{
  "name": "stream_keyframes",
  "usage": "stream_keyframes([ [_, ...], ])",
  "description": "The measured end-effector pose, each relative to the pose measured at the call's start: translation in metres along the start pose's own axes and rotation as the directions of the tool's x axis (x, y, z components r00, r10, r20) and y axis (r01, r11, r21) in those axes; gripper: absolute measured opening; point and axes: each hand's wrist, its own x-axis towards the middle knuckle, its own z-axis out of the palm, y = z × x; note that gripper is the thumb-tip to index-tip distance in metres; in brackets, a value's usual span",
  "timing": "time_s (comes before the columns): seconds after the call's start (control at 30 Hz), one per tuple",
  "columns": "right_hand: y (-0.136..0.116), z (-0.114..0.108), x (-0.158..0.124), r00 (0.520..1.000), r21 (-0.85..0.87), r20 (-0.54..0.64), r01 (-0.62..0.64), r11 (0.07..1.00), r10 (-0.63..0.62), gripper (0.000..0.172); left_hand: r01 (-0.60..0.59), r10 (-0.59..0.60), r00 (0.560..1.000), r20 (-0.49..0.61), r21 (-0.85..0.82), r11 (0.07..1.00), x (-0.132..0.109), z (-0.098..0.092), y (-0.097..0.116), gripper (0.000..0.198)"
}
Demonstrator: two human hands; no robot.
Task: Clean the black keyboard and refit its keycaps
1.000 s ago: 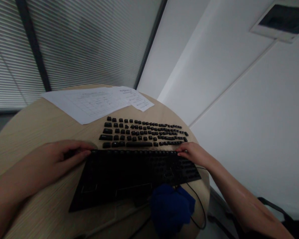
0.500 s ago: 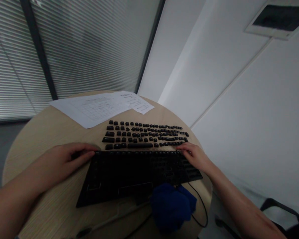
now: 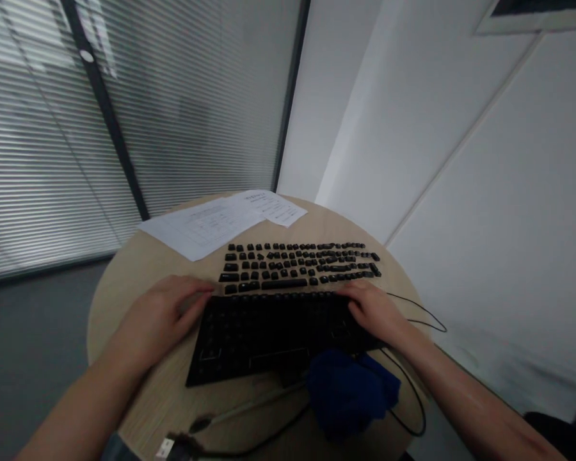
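Note:
A black keyboard base (image 3: 254,330), its key caps off, lies on the round table. My left hand (image 3: 166,314) grips its far left corner between thumb and fingers. Over its far edge toward the right, my right hand (image 3: 369,307) holds on with fingers on top and thumb in front. Just beyond the base, loose black key caps (image 3: 278,264) lie in several rows, with the long space bar (image 3: 284,283) in the nearest row. A crumpled blue cloth (image 3: 345,394) sits at the base's near right edge.
Printed papers (image 3: 206,224) lie at the back of the wooden table (image 3: 120,294). A thin brush-like tool (image 3: 254,404) lies near the front, with a USB plug (image 3: 166,448) and a black cable (image 3: 425,410). A glass partition with blinds (image 3: 211,115) and a white wall (image 3: 461,256) stand behind.
My view has turned, so the table sits further right. The keyboard base has shifted slightly right against the key caps. My right hand is further left along its edge, and a cable loop shows beyond it.

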Motion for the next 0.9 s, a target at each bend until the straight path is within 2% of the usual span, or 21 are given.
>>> stream_keyframes([
  [0.1,-0.004,0.002,0.000,1.000,0.019,0.017,-0.018,1.000,0.018,0.043,-0.129,0.130,0.992,-0.001,0.104,0.986,-0.002,0.003,0.022,0.037],
  [0.2,-0.006,0.002,0.001,0.999,0.059,-0.025,-0.033,0.998,0.035,0.044,-0.177,0.172,0.984,0.048,0.148,0.973,-0.002,0.010,0.042,0.033],
  [0.37,-0.024,-0.004,0.014,0.995,0.115,-0.087,0.058,0.992,-0.048,0.045,-0.154,0.124,0.981,0.152,0.209,0.966,0.006,0.017,0.067,0.028],
  [0.57,-0.060,-0.001,0.029,0.997,0.151,0.003,0.075,0.986,-0.076,0.042,-0.001,-0.068,0.979,0.194,0.334,0.943,0.013,0.025,0.097,0.024],
  [0.67,-0.064,0.010,0.029,0.999,0.146,0.004,0.045,0.988,-0.046,0.040,0.008,-0.067,0.984,0.167,0.331,0.944,0.010,0.033,0.103,0.023],
  [0.9,-0.055,0.017,0.026,0.999,0.132,-0.035,0.004,0.991,0.001,0.038,-0.100,0.057,0.982,0.179,0.245,0.964,0.008,0.044,0.101,0.026],
])
